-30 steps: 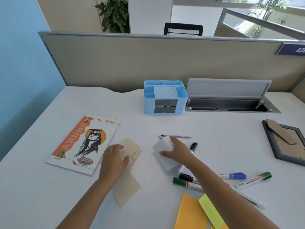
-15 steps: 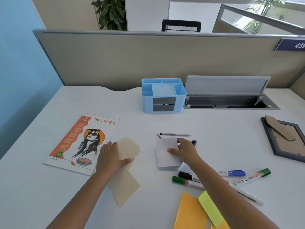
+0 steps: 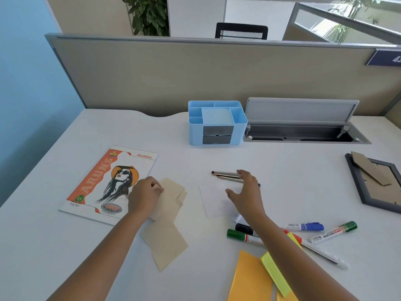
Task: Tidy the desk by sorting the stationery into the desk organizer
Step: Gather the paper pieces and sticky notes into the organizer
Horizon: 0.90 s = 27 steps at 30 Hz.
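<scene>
A white desk (image 3: 54,246) meets a beige partition (image 3: 195,72) with a grey top rail. Left of the partition stands a blue wall (image 3: 23,72). Behind the partition are a plant (image 3: 149,16), a black chair (image 3: 241,30) and a glass screen (image 3: 347,20), in daylight. A blue sign (image 3: 385,58) hangs at the partition's right end.

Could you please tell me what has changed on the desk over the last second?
The right hand let go of the white paper, which now lies flat, and reached forward to the pencils, fingers spread. The left hand still rests on the beige paper pieces. The markers, notebook and blue organizer have not moved.
</scene>
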Available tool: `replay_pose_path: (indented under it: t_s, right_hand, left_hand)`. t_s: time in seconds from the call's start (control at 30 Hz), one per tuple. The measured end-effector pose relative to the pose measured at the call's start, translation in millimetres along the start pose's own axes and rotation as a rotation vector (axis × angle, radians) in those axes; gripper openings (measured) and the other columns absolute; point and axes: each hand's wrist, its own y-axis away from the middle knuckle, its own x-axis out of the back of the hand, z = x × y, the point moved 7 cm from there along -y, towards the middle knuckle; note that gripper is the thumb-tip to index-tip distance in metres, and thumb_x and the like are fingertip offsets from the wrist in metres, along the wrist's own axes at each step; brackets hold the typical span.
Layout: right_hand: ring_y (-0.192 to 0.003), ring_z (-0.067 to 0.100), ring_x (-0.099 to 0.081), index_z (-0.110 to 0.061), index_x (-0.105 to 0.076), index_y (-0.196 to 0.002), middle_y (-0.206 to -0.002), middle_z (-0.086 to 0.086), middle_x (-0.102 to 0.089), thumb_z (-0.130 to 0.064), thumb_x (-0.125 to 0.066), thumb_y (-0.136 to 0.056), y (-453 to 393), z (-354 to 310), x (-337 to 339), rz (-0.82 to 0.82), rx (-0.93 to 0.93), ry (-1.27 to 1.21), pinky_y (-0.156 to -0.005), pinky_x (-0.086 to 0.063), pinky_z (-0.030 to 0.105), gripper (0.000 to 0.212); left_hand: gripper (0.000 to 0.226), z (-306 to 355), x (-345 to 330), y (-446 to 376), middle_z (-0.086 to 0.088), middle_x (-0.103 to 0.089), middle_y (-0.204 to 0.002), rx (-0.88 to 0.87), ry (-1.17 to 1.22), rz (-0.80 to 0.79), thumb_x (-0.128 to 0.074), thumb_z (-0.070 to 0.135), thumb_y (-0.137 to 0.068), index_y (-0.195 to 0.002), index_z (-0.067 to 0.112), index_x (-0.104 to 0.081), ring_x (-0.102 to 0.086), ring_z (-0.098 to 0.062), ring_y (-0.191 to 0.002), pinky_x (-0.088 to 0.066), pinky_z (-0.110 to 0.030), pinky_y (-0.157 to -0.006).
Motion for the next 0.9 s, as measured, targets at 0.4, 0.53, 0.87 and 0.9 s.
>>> replay_pose_path:
  t_s: [0.4, 0.53, 0.87, 0.9]
  right_hand:
    - [-0.084, 0.006, -0.055, -0.024, -0.06, -0.113, -0.096, -0.01, -0.062, -0.024, -0.063, -0.084, 34.2, -66.9, -52.8, -0.303, 0.194, -0.137, -0.064, -0.039, 0.003, 0.028]
    - [-0.075, 0.011, -0.054, -0.022, -0.061, -0.092, -0.083, -0.007, -0.061, -0.019, -0.055, -0.088, 24.7, -55.0, -41.4, -0.21, 0.129, -0.15, -0.058, -0.037, 0.009, 0.008]
    - [-0.083, 0.023, -0.062, -0.029, -0.054, -0.083, -0.087, 0.003, -0.066, -0.026, -0.055, -0.089, 36.1, -4.2, -42.7, -0.248, -0.071, -0.216, -0.071, -0.049, 0.035, 0.007]
    - [-0.084, 0.024, -0.062, -0.028, -0.055, -0.085, -0.089, 0.004, -0.067, -0.027, -0.055, -0.089, 38.7, -3.0, -43.3, -0.258, -0.078, -0.217, -0.069, -0.049, 0.035, 0.005]
  left_hand:
    - [0.008, 77.5, 19.4, 38.8, 0.011, -0.063, -0.082, -0.272, 0.499, -0.121, -0.063, 0.017, -0.086, -0.082, 0.024, -0.065, -0.056, -0.009, -0.072, -0.039, -0.01, -0.059]
    - [0.046, 48.9, 11.9, 53.3, -0.002, -0.044, -0.121, -0.198, 0.016, -0.067, -0.066, 0.03, -0.083, -0.123, 0.017, -0.05, -0.051, -0.022, -0.107, -0.044, -0.03, -0.084]
    - [0.08, 7.6, -26.7, 89.5, -0.001, -0.039, -0.12, -0.167, -0.731, -0.387, -0.068, 0.063, -0.064, -0.122, 0.019, -0.036, -0.04, -0.02, -0.113, -0.04, -0.031, -0.084]
    - [0.08, 7.4, -27.9, 88.8, -0.001, -0.041, -0.118, -0.157, -0.732, -0.385, -0.068, 0.064, -0.063, -0.12, 0.018, -0.036, -0.04, -0.02, -0.112, -0.041, -0.031, -0.083]
